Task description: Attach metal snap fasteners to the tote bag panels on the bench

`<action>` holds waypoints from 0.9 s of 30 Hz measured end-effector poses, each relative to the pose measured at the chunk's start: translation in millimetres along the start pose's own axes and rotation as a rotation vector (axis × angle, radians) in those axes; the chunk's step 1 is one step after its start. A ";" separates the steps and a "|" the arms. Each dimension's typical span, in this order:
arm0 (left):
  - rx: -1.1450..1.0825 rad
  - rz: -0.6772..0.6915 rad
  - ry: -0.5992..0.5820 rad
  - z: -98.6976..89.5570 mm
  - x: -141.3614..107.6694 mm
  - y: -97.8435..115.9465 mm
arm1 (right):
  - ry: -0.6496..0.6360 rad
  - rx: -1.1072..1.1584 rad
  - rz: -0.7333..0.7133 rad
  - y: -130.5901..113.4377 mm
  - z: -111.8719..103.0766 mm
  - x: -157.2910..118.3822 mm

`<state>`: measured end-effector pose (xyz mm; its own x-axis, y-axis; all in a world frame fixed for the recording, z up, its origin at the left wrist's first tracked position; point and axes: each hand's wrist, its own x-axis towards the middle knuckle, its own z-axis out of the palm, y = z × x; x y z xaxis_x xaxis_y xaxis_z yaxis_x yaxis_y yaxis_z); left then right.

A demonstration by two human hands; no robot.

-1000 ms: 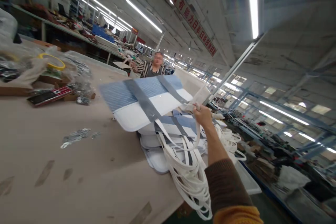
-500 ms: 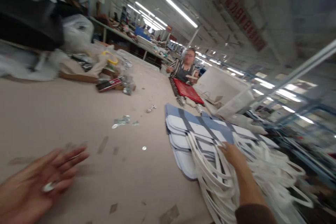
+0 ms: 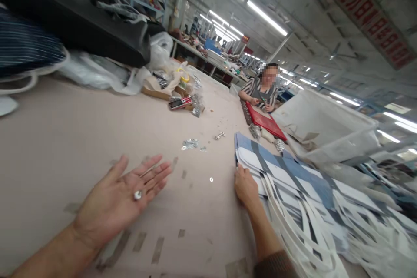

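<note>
Pose: left hand (image 3: pixel 117 204) upturned, fingers (image 3: pixel 156 172) unclenched | right hand (image 3: pixel 246 186) curled at bags (image 3: pixel 293 168), grasp unclear

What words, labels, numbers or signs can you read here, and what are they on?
"才有能力": red characters on the overhead banner; the rest is too blurred to read surely.
Distant red sign: too small to read.
Handset with red keypad: any markings are too small to read.
</note>
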<state>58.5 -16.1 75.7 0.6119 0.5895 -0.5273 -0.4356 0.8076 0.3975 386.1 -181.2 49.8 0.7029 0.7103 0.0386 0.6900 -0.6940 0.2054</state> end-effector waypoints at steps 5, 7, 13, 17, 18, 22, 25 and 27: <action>-0.044 0.008 -0.065 -4.0 -8.6 5.6 | 0.160 0.200 -0.143 -40.7 -16.5 -17.3; -0.046 -0.002 -0.080 -4.2 -10.1 4.2 | 0.225 0.568 -0.401 -75.3 -30.9 -41.1; -0.096 -0.129 -0.148 -9.2 -9.1 -1.7 | 0.177 1.086 -0.977 -181.2 -50.2 -100.7; -0.137 -0.131 -0.229 -24.0 -5.0 -4.8 | 0.194 1.138 -0.988 -203.3 -39.1 -104.8; -0.134 -0.133 -0.250 -27.7 -3.8 -4.9 | 0.173 1.172 -0.977 -205.0 -36.2 -102.6; -0.104 -0.114 -0.239 -32.8 -6.8 -3.4 | -0.040 1.336 -0.732 -208.7 -34.5 -96.6; -0.113 -0.100 -0.188 -25.7 -14.5 -1.1 | -0.193 1.439 -0.521 -210.7 -41.8 -97.9; -0.118 -0.116 -0.149 -18.8 -17.7 1.7 | -0.192 1.442 -0.506 -212.7 -46.3 -98.0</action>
<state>34.5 -24.9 71.6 0.7494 0.4915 -0.4436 -0.4258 0.8708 0.2456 162.5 -97.8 47.6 0.2837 0.9522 0.1129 0.3514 0.0063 -0.9362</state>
